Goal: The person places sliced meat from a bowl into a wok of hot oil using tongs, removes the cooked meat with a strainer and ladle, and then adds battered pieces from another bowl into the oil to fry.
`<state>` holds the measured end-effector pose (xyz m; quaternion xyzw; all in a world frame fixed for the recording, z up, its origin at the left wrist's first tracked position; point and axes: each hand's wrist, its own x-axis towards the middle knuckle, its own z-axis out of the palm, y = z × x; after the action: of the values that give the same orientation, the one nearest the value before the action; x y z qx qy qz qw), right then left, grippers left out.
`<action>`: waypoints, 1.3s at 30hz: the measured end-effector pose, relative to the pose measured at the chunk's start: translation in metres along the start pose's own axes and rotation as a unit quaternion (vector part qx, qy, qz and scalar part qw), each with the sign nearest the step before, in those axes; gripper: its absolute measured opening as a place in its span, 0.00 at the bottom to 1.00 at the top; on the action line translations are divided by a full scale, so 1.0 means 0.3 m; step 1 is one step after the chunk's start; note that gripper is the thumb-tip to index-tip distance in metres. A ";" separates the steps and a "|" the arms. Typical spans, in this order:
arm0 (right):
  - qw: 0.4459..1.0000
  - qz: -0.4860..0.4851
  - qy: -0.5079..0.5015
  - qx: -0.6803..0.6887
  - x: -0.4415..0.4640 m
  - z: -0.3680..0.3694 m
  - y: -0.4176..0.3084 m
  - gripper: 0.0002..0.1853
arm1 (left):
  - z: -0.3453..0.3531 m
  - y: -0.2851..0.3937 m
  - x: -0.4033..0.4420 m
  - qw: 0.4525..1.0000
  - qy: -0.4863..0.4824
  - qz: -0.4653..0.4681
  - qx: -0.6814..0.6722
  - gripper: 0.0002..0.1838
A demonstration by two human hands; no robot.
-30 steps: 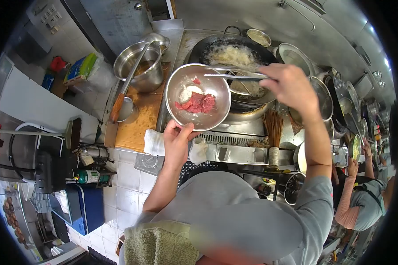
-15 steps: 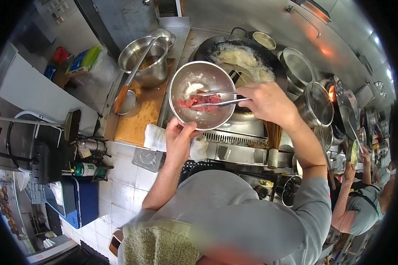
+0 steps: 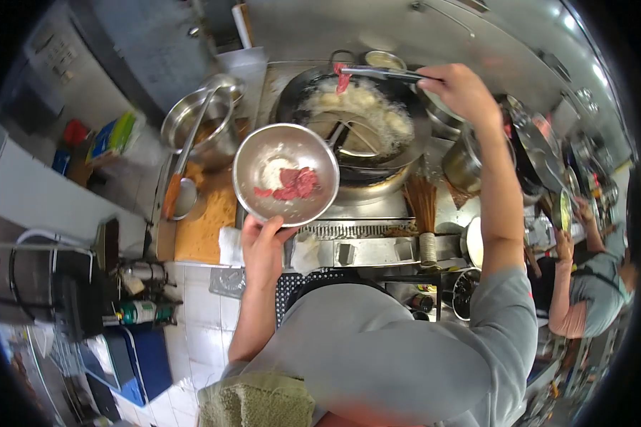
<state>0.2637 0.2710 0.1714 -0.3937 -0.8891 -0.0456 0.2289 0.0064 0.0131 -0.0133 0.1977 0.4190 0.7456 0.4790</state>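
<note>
My left hand is closed on the near rim of a steel mixing bowl, which is tilted toward me. Inside it lie red slices of raw meat and a patch of whitish liquid. My right hand grips metal tongs, stretched out over the far side of a large black wok. From the tips of the tongs hangs a strip of raw meat. Below it, pale pieces bubble in hot oil. A round strainer with a dark handle sits at the near side of the wok.
Left of the wok, a steel pot has a wooden-handled ladle across it, beside a wooden board. A bamboo brush stands at the stove front. Another steel pot is to the right. A co-worker works at far right.
My right hand has lifted the tongs from the bowl to the far side of the wok, carrying a meat strip. The bowl sits lower and further left in view.
</note>
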 end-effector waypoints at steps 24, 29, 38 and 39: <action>0.981 -0.162 -0.106 0.015 -0.193 0.041 -0.289 0.14 | 0.026 -0.021 0.007 0.999 -0.038 0.014 0.031 0.04; 0.970 -0.218 -0.102 -0.024 -0.168 0.101 -0.319 0.07 | 0.040 -0.014 0.004 0.998 -0.036 0.008 0.042 0.03; 0.965 -0.211 -0.155 0.000 -0.215 0.114 -0.389 0.10 | -0.001 -0.044 -0.005 0.998 -0.033 0.036 0.033 0.08; 0.962 -0.220 -0.161 0.019 -0.218 0.141 -0.381 0.09 | -0.005 -0.053 -0.003 0.998 -0.036 0.034 0.029 0.08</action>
<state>0.2038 0.1593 0.1160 -0.1861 -0.9796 -0.0141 0.0743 0.0145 0.0146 -0.0269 0.2525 0.4157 0.7414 0.4623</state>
